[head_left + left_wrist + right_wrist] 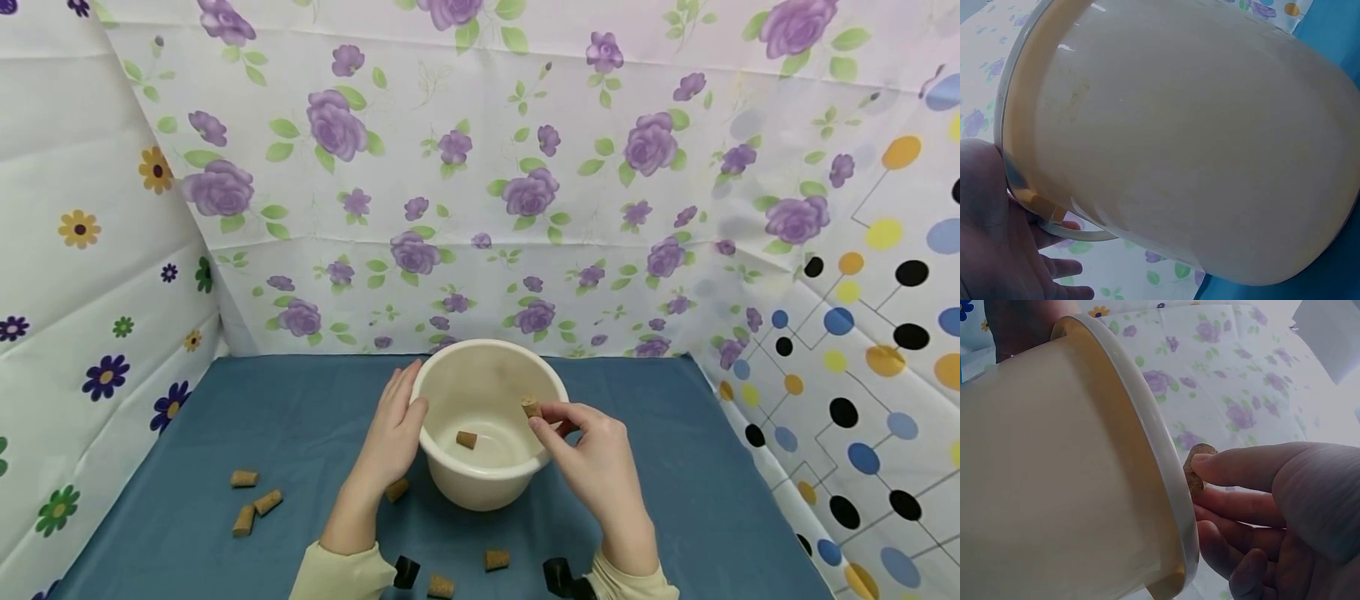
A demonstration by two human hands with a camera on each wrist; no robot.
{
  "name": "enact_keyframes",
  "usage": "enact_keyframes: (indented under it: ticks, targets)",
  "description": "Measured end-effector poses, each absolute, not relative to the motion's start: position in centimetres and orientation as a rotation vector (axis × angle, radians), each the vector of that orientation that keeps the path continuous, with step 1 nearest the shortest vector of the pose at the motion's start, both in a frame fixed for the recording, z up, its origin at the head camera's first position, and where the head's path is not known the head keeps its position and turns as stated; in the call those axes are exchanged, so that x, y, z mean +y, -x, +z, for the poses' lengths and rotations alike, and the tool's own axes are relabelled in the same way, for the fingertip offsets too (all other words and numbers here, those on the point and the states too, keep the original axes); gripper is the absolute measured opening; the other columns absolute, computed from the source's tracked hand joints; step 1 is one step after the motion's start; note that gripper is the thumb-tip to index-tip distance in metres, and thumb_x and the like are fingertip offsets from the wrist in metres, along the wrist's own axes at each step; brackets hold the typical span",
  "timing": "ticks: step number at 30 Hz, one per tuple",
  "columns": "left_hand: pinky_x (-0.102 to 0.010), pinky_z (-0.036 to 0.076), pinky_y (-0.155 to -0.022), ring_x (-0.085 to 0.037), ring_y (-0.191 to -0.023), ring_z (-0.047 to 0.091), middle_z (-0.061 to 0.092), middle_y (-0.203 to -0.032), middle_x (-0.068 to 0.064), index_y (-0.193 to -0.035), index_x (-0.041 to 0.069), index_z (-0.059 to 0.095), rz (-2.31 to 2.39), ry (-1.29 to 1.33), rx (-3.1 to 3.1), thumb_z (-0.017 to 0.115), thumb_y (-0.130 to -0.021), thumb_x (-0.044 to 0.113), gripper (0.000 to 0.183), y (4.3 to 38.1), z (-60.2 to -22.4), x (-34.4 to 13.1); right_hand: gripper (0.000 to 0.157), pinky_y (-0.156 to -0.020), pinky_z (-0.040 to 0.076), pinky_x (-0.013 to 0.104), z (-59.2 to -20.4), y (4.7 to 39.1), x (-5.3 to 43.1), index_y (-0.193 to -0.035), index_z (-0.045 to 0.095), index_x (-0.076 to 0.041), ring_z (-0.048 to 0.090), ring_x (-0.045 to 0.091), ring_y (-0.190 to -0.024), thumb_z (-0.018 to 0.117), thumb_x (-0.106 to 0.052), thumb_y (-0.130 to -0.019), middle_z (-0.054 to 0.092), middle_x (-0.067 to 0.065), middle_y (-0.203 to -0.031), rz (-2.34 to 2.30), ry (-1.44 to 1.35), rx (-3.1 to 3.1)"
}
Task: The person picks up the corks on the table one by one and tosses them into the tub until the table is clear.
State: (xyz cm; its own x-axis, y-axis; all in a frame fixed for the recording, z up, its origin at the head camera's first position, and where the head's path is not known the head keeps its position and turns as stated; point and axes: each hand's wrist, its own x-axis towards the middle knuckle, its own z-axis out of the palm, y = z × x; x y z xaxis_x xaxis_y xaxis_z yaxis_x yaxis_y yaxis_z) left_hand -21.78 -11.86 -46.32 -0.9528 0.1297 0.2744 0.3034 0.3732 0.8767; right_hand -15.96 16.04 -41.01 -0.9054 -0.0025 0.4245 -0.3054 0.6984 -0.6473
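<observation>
A cream plastic bucket [480, 492] stands upright on the blue cloth, its mouth facing up. One cork [467, 439] lies on its inside bottom. My left hand [393, 425] rests against the left side of the rim with its fingers fairly straight; in the left wrist view, that hand [1004, 231] has its fingers beside a thin loop handle [1079, 234]. Between thumb and fingers, my right hand [596, 454] pinches another cork [531, 407] over the right rim. The right wrist view shows this pinched cork [1194, 472] just beyond the bucket's edge.
Several corks lie on the blue cloth [712, 500]: a group of three [243, 521] at the left, one cork [397, 490] by the left wrist, and two near the front, including a cork [497, 560]. Patterned cloth walls [465, 200] enclose the back and sides.
</observation>
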Motion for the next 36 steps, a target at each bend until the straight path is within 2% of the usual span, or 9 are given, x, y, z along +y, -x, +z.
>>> enact_keyframes:
  ticks: [13, 25, 36]
  targets:
    - [-0.069, 0.006, -0.127, -0.034, -0.164, 0.004, 0.026, -0.175, -0.013, -0.169, 0.005, 0.029, -1.623, 0.39, -2.469, 0.041, -0.114, 0.022, 0.059, 21.77, -46.37, -11.85, 0.021, -0.068, 0.056, 0.029, -40.95, 15.83, 16.15, -0.115, 0.085, -0.019, 0.068, 0.008, -0.085, 0.083, -0.03, -0.097, 0.078, -0.004, -0.104, 1.072, -0.172, -2.5]
    - [-0.068, 0.006, -0.127, -0.034, -0.164, 0.004, 0.026, -0.175, -0.013, -0.17, 0.006, 0.029, -1.623, 0.387, -2.468, 0.041, -0.114, 0.022, 0.059, 21.75, -46.15, -11.77, 0.021, -0.07, 0.058, 0.03, -40.63, 15.67, 16.29, -0.115, 0.085, -0.016, 0.068, 0.008, -0.085, 0.083, -0.026, -0.097, 0.079, -0.003, -0.106, 1.097, -0.163, -2.487]
    - [-0.068, 0.006, -0.127, -0.034, -0.164, 0.004, 0.027, -0.175, -0.012, -0.17, 0.007, 0.029, -1.618, 0.374, -2.476, 0.041, -0.113, 0.021, 0.06, 21.7, -46.24, -11.76, 0.02, -0.072, 0.059, 0.03, -40.65, 15.61, 16.32, -0.116, 0.085, -0.017, 0.068, 0.008, -0.085, 0.082, -0.026, -0.098, 0.079, -0.003, -0.105, 1.129, -0.148, -2.488]
